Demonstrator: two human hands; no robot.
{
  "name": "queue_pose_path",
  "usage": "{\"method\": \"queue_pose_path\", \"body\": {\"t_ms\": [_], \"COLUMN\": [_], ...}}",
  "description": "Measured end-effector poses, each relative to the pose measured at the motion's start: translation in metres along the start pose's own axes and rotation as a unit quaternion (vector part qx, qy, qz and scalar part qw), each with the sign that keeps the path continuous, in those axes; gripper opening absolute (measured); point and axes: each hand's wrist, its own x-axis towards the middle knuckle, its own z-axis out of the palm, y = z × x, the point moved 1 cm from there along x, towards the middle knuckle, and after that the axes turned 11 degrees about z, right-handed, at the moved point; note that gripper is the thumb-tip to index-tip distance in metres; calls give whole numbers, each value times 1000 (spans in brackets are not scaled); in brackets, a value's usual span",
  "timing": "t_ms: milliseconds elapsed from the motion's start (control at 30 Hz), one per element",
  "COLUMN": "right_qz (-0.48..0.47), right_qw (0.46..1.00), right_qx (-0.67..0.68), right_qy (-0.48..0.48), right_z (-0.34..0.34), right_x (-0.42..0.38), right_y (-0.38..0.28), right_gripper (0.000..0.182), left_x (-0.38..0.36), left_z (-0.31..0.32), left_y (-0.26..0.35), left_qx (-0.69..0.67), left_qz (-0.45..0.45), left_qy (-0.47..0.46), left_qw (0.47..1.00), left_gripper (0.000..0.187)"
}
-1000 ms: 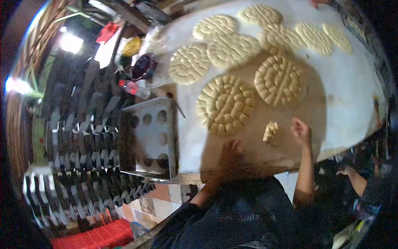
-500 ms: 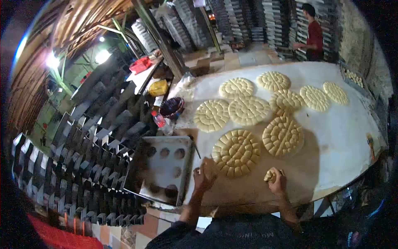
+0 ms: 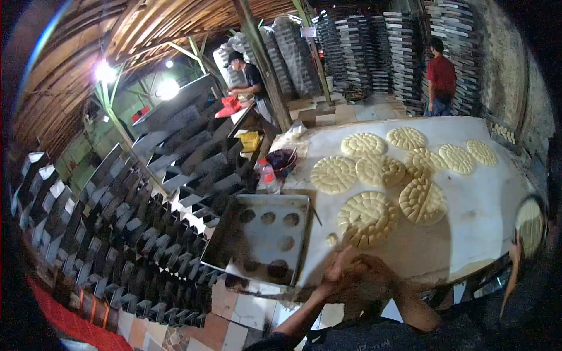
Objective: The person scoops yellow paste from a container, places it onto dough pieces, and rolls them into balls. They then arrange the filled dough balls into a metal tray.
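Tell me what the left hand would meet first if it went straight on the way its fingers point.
Probably the nearest scored dough round, just ahead of the left hand. The hand's height above the table is unclear, so it might pass over.

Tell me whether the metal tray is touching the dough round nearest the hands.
Apart. The head view plainly shows pale tabletop between the metal tray and the dough round.

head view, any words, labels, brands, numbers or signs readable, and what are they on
No text can be read for certain.
Sign on post: too small to read.
Red label on bottle: too blurred.
Wearer's dark shirt: faint lettering, too blurred.
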Motion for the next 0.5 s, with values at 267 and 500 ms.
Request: {"method": "queue_pose_path", "body": {"t_ms": [267,500], "right_qz": [83,245], "right_qw": [903,900], "right_qx": [-120,206], "right_qy": [-405,-295], "right_z": [31,47], "right_x": [-22,-37], "right_y": [-8,-5], "right_gripper": [29,37], "left_x": [-110,-120], "left_z": [-82,-92], "left_y": [47,64], "left_qx": [-129,-351], "left_qz": [-113,-235], "left_qy": [-266,30], "left_qw": [948,906], "left_gripper": [86,39]}}
